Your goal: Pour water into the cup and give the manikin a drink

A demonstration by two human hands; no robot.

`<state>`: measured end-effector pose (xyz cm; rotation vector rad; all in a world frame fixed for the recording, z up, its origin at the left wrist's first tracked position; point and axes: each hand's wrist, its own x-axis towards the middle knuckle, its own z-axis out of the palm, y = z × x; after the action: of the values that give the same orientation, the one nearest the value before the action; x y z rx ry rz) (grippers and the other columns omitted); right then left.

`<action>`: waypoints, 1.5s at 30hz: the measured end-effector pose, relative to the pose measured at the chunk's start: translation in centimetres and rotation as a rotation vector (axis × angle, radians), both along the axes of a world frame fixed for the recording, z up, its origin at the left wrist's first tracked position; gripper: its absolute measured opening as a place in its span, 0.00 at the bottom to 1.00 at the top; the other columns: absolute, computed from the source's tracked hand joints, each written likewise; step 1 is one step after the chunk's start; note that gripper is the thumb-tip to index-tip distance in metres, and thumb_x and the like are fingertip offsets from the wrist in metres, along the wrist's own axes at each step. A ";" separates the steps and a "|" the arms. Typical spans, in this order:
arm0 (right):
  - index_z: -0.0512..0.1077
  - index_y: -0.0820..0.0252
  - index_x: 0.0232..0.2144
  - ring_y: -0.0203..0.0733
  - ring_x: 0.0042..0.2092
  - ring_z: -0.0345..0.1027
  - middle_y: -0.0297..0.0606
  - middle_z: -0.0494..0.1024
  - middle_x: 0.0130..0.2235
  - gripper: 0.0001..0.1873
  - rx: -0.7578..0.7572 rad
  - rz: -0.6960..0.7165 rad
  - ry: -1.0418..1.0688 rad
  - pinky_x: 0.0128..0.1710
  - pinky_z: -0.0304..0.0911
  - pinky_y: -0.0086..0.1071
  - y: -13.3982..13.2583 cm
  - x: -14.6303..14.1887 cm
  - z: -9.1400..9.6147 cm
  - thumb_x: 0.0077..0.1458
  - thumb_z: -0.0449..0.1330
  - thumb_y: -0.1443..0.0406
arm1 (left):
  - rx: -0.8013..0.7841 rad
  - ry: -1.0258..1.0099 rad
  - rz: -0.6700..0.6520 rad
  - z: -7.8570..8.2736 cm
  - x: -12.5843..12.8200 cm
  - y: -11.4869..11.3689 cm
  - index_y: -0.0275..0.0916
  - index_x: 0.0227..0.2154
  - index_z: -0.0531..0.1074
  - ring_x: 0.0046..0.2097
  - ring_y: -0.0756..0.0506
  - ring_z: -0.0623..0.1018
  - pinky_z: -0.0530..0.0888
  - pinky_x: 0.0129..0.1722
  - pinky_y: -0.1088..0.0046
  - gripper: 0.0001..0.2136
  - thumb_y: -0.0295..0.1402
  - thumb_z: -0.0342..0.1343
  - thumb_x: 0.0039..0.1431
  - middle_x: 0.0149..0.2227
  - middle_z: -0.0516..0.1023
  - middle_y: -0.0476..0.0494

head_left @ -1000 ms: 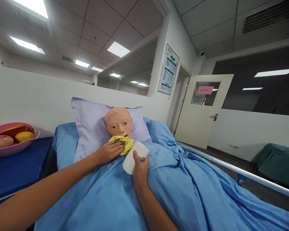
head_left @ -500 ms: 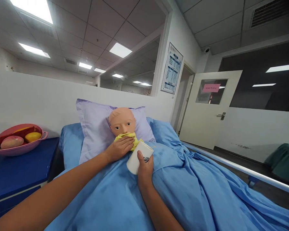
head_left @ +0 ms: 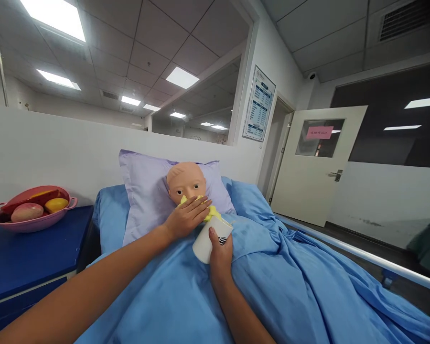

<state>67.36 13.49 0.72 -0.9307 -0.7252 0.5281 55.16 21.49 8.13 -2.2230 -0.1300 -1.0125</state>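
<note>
Single head-worn cam at the bedside, pitched roughly level, facing forward along the blue blanket (head_left: 279, 286) toward the manikin head (head_left: 186, 184) on the pillow (head_left: 143, 191). Wide lens: ceiling lights down to both forearms in one frame. Close range: left hand (head_left: 186, 217) and right hand (head_left: 220, 248) sit mid-frame, arms entering from the bottom edge. Door (head_left: 315, 167) on the right, blue cabinet (head_left: 28, 248) on the left.

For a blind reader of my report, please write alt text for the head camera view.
The person's left hand holds a yellow cloth over the mouth of a manikin lying in bed, while the right hand holds a white cup below. A pink fruit bowl stands on a blue cabinet at left.
</note>
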 end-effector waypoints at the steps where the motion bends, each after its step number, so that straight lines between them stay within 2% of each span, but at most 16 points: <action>1: 0.64 0.57 0.53 0.45 0.40 0.72 0.40 0.76 0.44 0.35 -0.011 -0.003 -0.006 0.41 0.68 0.38 0.0 0.0 0.0 0.46 0.66 0.50 | -0.025 0.013 0.008 -0.2 0.3 0.3 0.33 0.56 0.64 0.65 0.42 0.59 0.63 0.64 0.57 0.16 0.25 0.44 0.66 0.61 0.67 0.37; 7: 0.65 0.58 0.50 0.43 0.37 0.72 0.39 0.76 0.41 0.33 -0.031 0.006 -0.034 0.36 0.68 0.35 -0.6 -0.2 0.5 0.45 0.66 0.50 | -0.203 0.107 -0.056 -3.1 -0.6 1.5 0.34 0.56 0.65 0.64 0.42 0.63 0.63 0.64 0.57 0.17 0.26 0.44 0.66 0.59 0.68 0.35; 13: 0.65 0.57 0.47 0.44 0.38 0.72 0.36 0.76 0.39 0.30 -0.036 0.030 -0.042 0.37 0.69 0.35 -0.6 -0.2 0.3 0.45 0.66 0.49 | -0.362 0.131 -0.038 -4.2 -2.7 1.0 0.36 0.53 0.68 0.61 0.42 0.68 0.64 0.63 0.55 0.15 0.28 0.43 0.67 0.56 0.72 0.36; 18: 0.66 0.56 0.45 0.46 0.40 0.72 0.36 0.76 0.37 0.29 -0.038 0.063 -0.068 0.38 0.69 0.37 -0.3 0.0 0.0 0.45 0.66 0.48 | -0.596 -0.021 -0.048 -5.1 -4.2 -0.5 0.38 0.51 0.71 0.58 0.41 0.71 0.65 0.61 0.54 0.15 0.29 0.45 0.65 0.53 0.75 0.36; 21: 0.67 0.56 0.45 0.46 0.38 0.72 0.36 0.77 0.36 0.29 -0.045 0.168 -0.131 0.36 0.68 0.36 -0.2 0.1 0.1 0.45 0.67 0.50 | -0.918 -0.334 -0.047 -4.2 -5.6 -3.3 0.42 0.52 0.70 0.54 0.42 0.75 0.70 0.56 0.59 0.15 0.34 0.45 0.65 0.53 0.76 0.41; 24: 0.67 0.57 0.46 0.45 0.37 0.71 0.36 0.77 0.37 0.28 -0.044 0.291 -0.196 0.35 0.68 0.36 -0.2 0.1 0.3 0.45 0.67 0.51 | -1.394 -0.761 -0.073 -2.7 -7.4 -6.5 0.45 0.52 0.68 0.45 0.43 0.79 0.76 0.44 0.67 0.17 0.42 0.48 0.64 0.49 0.78 0.44; 27: 0.67 0.57 0.46 0.44 0.36 0.71 0.36 0.77 0.37 0.28 -0.053 0.392 -0.236 0.36 0.68 0.36 -0.4 -0.1 0.3 0.46 0.67 0.51 | -1.849 -1.088 -0.267 -2.4 -8.5 -8.0 0.43 0.50 0.69 0.41 0.43 0.80 0.78 0.37 0.69 0.18 0.42 0.56 0.59 0.44 0.80 0.43; 29: 0.67 0.57 0.47 0.43 0.36 0.71 0.36 0.77 0.37 0.29 -0.075 0.448 -0.250 0.35 0.68 0.35 -0.6 -0.3 0.3 0.46 0.67 0.51 | -2.037 -1.235 -0.412 -3.4 -8.5 -7.7 0.41 0.48 0.70 0.40 0.42 0.81 0.79 0.37 0.68 0.16 0.37 0.58 0.57 0.43 0.80 0.41; 33: 0.67 0.57 0.48 0.43 0.35 0.72 0.37 0.78 0.36 0.31 -0.126 0.542 -0.264 0.33 0.69 0.35 -1.1 -0.7 0.6 0.45 0.67 0.51 | -2.139 -1.375 -0.633 -7.4 -6.8 -5.8 0.39 0.47 0.70 0.39 0.43 0.81 0.79 0.39 0.68 0.15 0.33 0.59 0.56 0.40 0.81 0.41; 37: 0.69 0.58 0.48 0.44 0.33 0.72 0.38 0.79 0.36 0.29 -0.173 0.551 -0.265 0.31 0.69 0.35 -1.6 -1.1 1.1 0.46 0.66 0.51 | -2.224 -1.290 -0.880 -10.6 -6.3 -4.8 0.37 0.50 0.69 0.41 0.43 0.81 0.79 0.42 0.67 0.16 0.35 0.56 0.59 0.41 0.81 0.39; 40: 0.70 0.58 0.46 0.43 0.32 0.73 0.38 0.79 0.34 0.29 -0.188 0.540 -0.219 0.29 0.69 0.34 -1.7 -1.4 1.3 0.44 0.67 0.51 | -2.258 -1.215 -0.984 -11.3 -6.9 -4.8 0.37 0.52 0.67 0.44 0.43 0.80 0.79 0.45 0.67 0.18 0.38 0.55 0.61 0.45 0.79 0.38; 45: 0.70 0.59 0.46 0.43 0.30 0.72 0.36 0.78 0.33 0.30 -0.199 0.532 -0.187 0.27 0.68 0.32 -1.7 -1.4 1.3 0.44 0.67 0.50 | -2.186 -1.234 -0.906 -11.7 -7.3 -5.0 0.37 0.52 0.66 0.48 0.42 0.79 0.78 0.48 0.66 0.19 0.38 0.55 0.60 0.48 0.78 0.38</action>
<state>65.96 11.79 2.05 -0.9791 -1.1148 1.0037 47.89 16.52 -3.53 -2.2985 -1.4146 -4.0200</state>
